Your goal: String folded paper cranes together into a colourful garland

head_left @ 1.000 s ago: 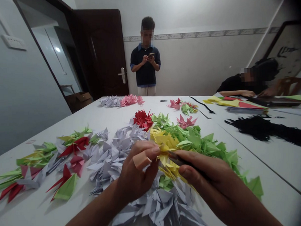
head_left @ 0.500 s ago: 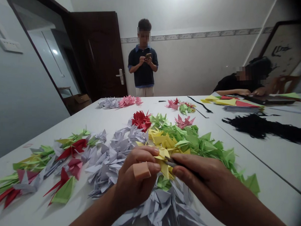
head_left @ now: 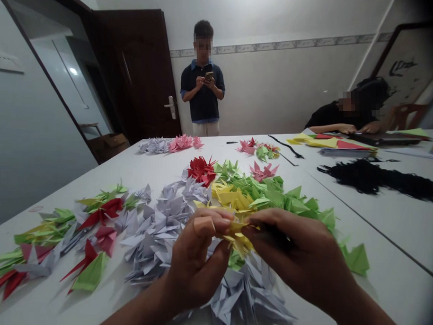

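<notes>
My left hand, with a skin-coloured bandage round one finger, pinches a small yellow folded-paper crane. My right hand is closed on a dark slim tool, mostly hidden in the palm, and its fingertips meet the crane's right side. Both hands are just above a heap of folded cranes: yellow ones behind the fingers, pale lilac ones to the left and white-lilac ones in front. Green cranes spread to the right, with a red cluster at the back.
The white table has a seam on the right. Mixed cranes lie at left. Black threads and coloured paper sheets are at right, where a person leans over. Another person stands behind with a phone.
My left fingers have turned and curled around the yellow crane. My right hand has rolled, so the tool's metal tip no longer shows clearly. The view has shifted slightly.
</notes>
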The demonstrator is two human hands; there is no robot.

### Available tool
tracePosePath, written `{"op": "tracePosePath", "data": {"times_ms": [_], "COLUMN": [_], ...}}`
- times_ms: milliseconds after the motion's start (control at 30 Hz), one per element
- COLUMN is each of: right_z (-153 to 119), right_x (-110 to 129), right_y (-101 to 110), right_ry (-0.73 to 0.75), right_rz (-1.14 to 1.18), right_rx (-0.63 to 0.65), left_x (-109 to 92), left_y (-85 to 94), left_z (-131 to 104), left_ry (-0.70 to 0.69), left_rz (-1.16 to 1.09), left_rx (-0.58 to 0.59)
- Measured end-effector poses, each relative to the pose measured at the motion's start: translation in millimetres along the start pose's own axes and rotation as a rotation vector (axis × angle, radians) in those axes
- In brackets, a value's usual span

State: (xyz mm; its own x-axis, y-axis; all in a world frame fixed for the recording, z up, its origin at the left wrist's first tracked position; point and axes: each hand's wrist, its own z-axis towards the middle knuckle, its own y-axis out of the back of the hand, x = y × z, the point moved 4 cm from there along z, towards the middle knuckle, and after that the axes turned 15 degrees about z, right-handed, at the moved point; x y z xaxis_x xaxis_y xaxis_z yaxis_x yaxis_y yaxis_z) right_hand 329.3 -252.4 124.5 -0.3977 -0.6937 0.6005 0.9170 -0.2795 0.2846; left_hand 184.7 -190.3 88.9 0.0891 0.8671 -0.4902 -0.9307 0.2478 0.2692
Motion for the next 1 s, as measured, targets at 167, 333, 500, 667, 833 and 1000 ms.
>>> {"op": "tracePosePath", "data": {"times_ms": [167, 333, 500, 667, 833, 1000], "right_z": [-0.6, -3.7, -5.5, -3.9, -1.9, -2.7], "right_x": [1.6, -1.4, -5.7, -12.6, -15.5, -13.9], "right_y": [-1.2, -2.1, 1.5, 3.9, 2.9, 0.9], "right_ry": [0.025, 0.053, 0.015, -0.049, -0.073, -0.063], "right_rz": [0.03, 0.037, 0.077, 0.157, 0.178, 0.184], "right_rx": [0.006, -0.021, -0.094, -0.181, -0.21, -0.205], "left_x": [-1.0, -0.9, -0.1, 4.4, 7.4, 7.0], "left_y": [5.2, 3.1, 0.7, 0.1, -2.0, -0.1], "left_z": [3.0, 6.8, 3.2, 1.3, 2.6, 3.9], "left_ry": [0.058, 0.182, 0.235, 0.308, 0.391, 0.369], "left_rz": [0.127, 0.062, -0.03, -0.253, -0.352, -0.249], "left_rx": [0.075, 0.176, 0.191, 0.169, 0.174, 0.145]}}
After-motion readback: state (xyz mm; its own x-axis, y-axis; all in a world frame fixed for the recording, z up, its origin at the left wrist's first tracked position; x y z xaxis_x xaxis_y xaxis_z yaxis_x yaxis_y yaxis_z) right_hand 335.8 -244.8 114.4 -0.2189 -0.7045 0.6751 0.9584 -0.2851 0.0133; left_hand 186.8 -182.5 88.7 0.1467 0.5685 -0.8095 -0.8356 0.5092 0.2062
